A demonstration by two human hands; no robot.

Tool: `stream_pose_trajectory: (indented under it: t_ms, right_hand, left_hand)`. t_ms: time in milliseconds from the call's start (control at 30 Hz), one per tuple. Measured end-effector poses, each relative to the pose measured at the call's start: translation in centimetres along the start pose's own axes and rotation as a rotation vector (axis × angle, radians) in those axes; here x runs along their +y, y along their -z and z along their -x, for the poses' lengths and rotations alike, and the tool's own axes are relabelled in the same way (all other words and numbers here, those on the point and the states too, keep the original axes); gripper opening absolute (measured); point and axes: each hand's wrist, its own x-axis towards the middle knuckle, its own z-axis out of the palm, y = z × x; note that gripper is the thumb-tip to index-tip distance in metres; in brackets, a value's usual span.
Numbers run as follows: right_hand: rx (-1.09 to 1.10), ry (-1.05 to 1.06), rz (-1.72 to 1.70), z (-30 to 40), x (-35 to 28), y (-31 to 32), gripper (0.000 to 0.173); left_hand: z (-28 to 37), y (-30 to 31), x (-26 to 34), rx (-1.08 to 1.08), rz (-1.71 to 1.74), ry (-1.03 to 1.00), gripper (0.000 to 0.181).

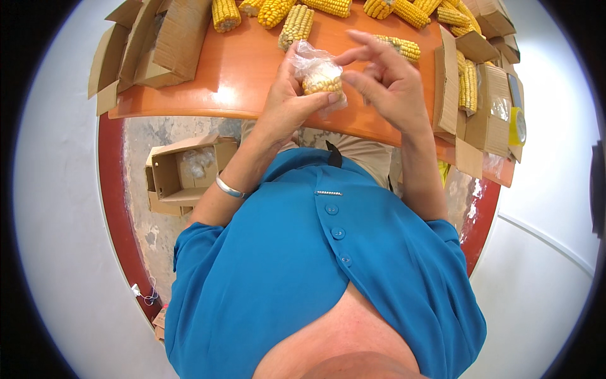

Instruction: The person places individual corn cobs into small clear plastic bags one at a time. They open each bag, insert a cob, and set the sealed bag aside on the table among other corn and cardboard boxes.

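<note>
My left hand point(296, 92) grips a short piece of corn cob point(323, 85) with pale yellow kernels. Thin clear plastic film point(312, 59) wraps around the piece, bunched at its top and hanging loose below. Just to the right, my right hand point(386, 83) is raised with its fingers apart and slightly blurred; its thumb tip is close to the film, and I cannot tell whether it touches. Behind the hands, a corn cob point(297, 26) lies on the orange table point(222, 80). Another cob point(402, 47) is partly hidden behind my right hand.
Several more cobs point(277, 10) line the table's far side. Open cardboard boxes stand at left point(177, 42) and right point(445, 85), the right one beside cobs point(467, 85). Yellow tape point(517, 126) sits at the right edge. On the floor, a cardboard box point(170, 182) holds crumpled plastic point(198, 162).
</note>
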Motion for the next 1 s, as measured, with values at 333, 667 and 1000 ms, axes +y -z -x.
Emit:
stream_pose_trajectory:
  t_ms: [333, 667, 1000]
  right_hand:
    - [0.131, 0.31, 0.177, -1.8, 2.9, -2.3, 0.019]
    - [0.06, 0.016, -0.321, -2.8, -0.2, -0.7, 0.014]
    - [0.16, 0.229, -0.341, -2.9, -1.5, 0.9, 0.039]
  left_hand:
    - [0.3, 0.2, -1.0, -0.165, -0.396, -0.103, 0.109]
    - [0.7, 0.7, 0.1, -0.251, -0.088, 0.101, 0.097]
    - [0.6, 1.1, 0.3, -0.273, 0.047, 0.179, 0.043]
